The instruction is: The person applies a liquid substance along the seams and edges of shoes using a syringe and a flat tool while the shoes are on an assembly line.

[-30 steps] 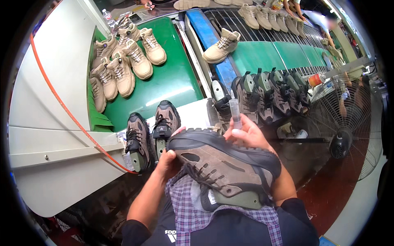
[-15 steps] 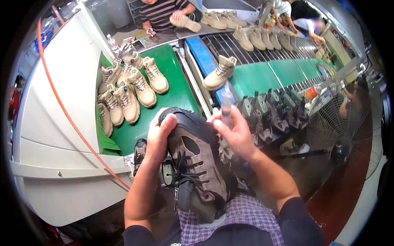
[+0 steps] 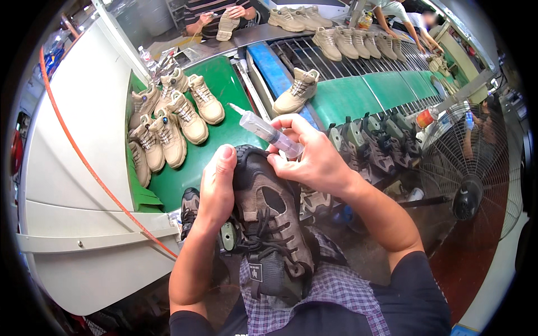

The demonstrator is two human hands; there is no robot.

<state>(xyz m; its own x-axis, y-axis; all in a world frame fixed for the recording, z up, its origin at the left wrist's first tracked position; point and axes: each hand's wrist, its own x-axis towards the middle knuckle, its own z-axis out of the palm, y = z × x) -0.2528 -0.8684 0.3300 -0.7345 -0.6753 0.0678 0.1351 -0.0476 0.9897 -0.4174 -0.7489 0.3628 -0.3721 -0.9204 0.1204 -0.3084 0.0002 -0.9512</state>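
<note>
A brown and black lace-up shoe (image 3: 269,224) rests toe-away against my lap, its black toe cap and tread edge at the top. My left hand (image 3: 218,182) grips it along the left side of the toe, thumb up; the other fingers are hidden behind it. In my right hand (image 3: 311,154) is a clear plastic syringe (image 3: 269,133), its thin tip pointing up and left over the green belt. The thumb of that hand is close to the toe cap; whether it touches I cannot tell.
Several beige boots (image 3: 174,137) stand on the green belt (image 3: 224,143), and one beige boot (image 3: 297,92) on the blue edge. Dark shoes (image 3: 375,145) line the rack at right, near a large fan (image 3: 468,196). An orange hose (image 3: 92,168) crosses the white panel. Co-workers handle boots beyond.
My right hand has moved up and left to the shoe's toe, and the syringe has swung from upright to slanting left. Across the table, a co-worker has lifted a boot upright.
</note>
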